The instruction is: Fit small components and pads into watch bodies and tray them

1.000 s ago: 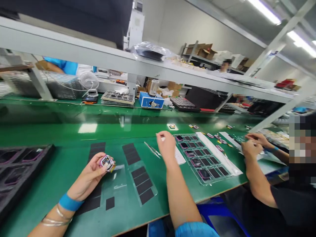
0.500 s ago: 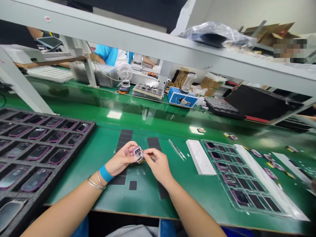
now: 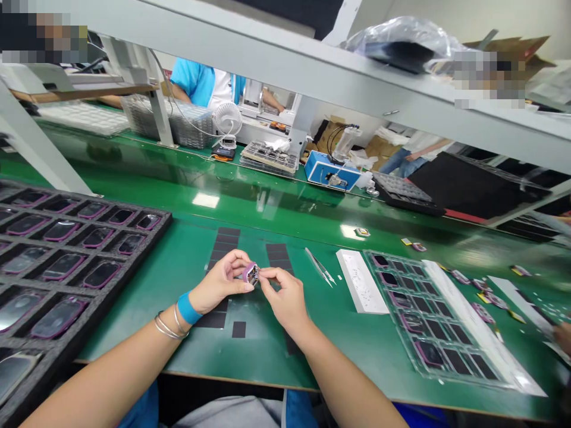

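Pinching a purple-rimmed module (image 3: 250, 274) with left hand (image 3: 217, 282) and right hand (image 3: 284, 300).

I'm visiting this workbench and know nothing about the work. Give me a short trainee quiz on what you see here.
1. What small thing do the left hand and right hand both hold?
2. True or false: the tweezers lie on the green bench, in neither hand.
3. Which is nearer the left hand: the black foam tray or the clear plastic tray?

Key: 1. A small purple-edged part. 2. True. 3. The black foam tray.
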Demonstrator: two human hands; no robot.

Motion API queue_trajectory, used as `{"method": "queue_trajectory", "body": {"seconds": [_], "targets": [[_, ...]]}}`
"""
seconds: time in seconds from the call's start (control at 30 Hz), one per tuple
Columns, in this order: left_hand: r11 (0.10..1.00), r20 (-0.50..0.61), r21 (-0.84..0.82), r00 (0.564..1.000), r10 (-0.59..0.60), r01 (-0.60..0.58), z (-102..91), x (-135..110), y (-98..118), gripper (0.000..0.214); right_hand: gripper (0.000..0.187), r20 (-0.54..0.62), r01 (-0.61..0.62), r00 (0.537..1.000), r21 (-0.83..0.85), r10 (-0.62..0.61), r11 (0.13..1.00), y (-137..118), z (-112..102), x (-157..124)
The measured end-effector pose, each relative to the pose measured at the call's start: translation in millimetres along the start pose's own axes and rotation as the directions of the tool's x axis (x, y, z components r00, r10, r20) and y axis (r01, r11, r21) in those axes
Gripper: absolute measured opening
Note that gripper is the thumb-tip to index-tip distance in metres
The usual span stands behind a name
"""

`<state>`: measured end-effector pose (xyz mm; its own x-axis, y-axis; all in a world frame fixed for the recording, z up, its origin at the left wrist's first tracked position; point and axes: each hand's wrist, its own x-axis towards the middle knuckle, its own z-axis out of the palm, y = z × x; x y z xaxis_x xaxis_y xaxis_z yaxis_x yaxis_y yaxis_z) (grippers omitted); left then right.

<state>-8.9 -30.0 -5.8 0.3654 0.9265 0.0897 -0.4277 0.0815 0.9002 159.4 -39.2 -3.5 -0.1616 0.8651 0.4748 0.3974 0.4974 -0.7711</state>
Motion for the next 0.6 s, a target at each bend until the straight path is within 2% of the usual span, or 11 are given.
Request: {"method": "queue_trajectory", "body": {"seconds": [0.1, 0.17, 0.2, 0.27, 0.33, 0.4, 0.47, 0.5, 0.53, 0.6], "targets": [[1.000, -0.009, 0.005, 1.000, 0.013, -0.013, -0.1, 0, -2, 0.044, 0.014, 0.016, 0.130, 0.991, -0.171, -0.129, 0.977, 0, 1, -3], [1.000, -0.017, -0.014, 1.000, 0.014, -0.014, 1.4, 0, -2, 0.044, 0.014, 0.028, 0.133, 0.991, -0.197, -0.130, 0.971, 0, 2, -3], [0.999, -0.017, -0.032, 1.000, 0.011, -0.012, 2.2, 0, -1, 0.044, 0.013, 0.026, 0.094, 0.995, -0.157, -0.091, 0.983, 0, 2, -2], [0.997, -0.002, -0.079, 1.000, 0.002, -0.003, 3.1, 0, 1, 0.044, 0.008, 0.037, -0.042, 0.999, 0.058, 0.040, 0.997, 0, 2, 1], [0.992, 0.019, -0.129, 1.000, 0.000, 0.003, 1.9, 0, 4, 0.044, 0.023, 0.142, -0.222, 0.973, 0.337, 0.183, 0.915, 2, 2, 4], [0.986, 0.032, -0.165, 0.999, 0.007, -0.002, -1.5, 0, 8, 0.044, 0.038, 0.319, -0.417, 0.903, 0.486, 0.289, 0.768, 4, 2, 7], [0.981, 0.031, -0.194, 0.999, 0.013, -0.007, -5.9, -1, 11, 0.044, 0.038, 0.445, -0.567, 0.817, 0.497, 0.368, 0.658, 6, 0, 9], [0.978, 0.026, -0.207, 1.000, 0.012, -0.007, -7.9, -1, 12, 0.044, 0.035, 0.466, -0.604, 0.792, 0.500, 0.395, 0.621, 6, -1, 10], [0.976, 0.020, -0.218, 1.000, 0.007, -0.003, -9.5, 0, 13, 0.043, 0.033, 0.460, -0.613, 0.788, 0.519, 0.410, 0.596, 6, -3, 11], [0.973, 0.013, -0.230, 1.000, -0.014, 0.017, -11.2, 0, 14, 0.042, 0.031, 0.395, -0.570, 0.822, 0.577, 0.411, 0.585, 3, -8, 13]]}}
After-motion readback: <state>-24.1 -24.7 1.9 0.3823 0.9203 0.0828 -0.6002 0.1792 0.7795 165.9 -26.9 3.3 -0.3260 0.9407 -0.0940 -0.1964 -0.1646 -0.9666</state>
